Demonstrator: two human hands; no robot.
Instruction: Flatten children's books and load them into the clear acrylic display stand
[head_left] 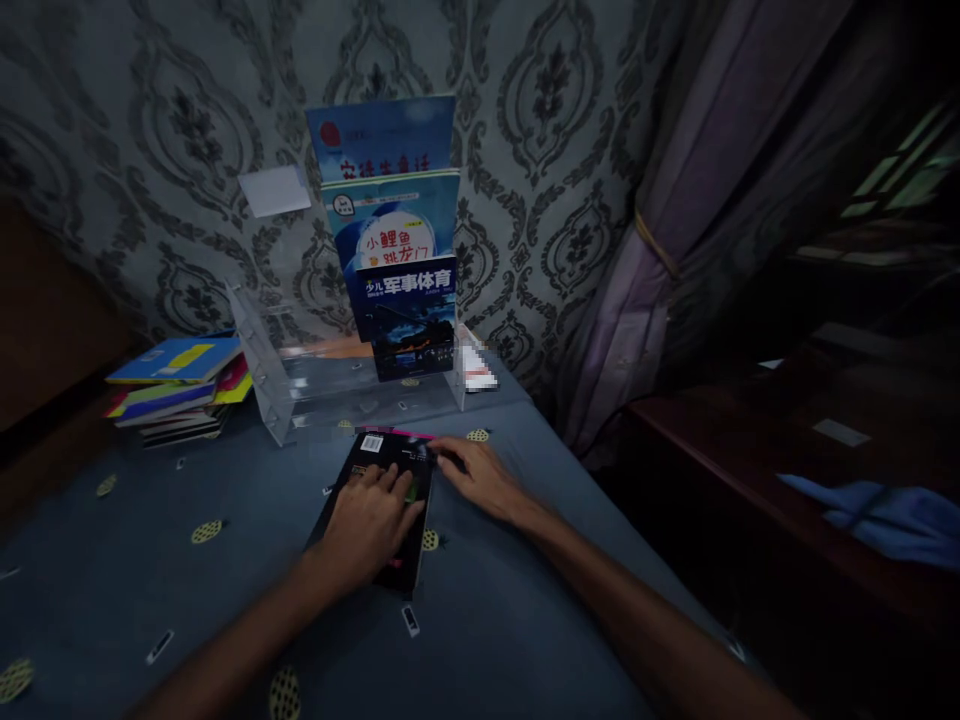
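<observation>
A black-covered book (pixel 373 556) lies back cover up on the blue cloth, with a barcode near its far edge. My left hand (pixel 369 520) rests flat on that cover, fingers spread. At the far right corner of the book is my right hand (pixel 480 475); its fingers are bent, the index fingertip touches the corner, and the thumb stands a little apart. Beyond my hands, a clear stepped stand (pixel 262 365) holds several upright books, with a dark blue book (pixel 412 325) in front, a light blue book (pixel 390 215) behind it and another blue book (pixel 382 130) at the back.
To the left of the stand sits a pile of books (pixel 176 375) with coloured covers. Blue patterned cloth (pixel 247 590) covers the table, whose right edge runs diagonally. A gathered curtain (pixel 630 290) hangs on the right, above a dark red surface (pixel 720 450) with a blue cloth (pixel 885 515).
</observation>
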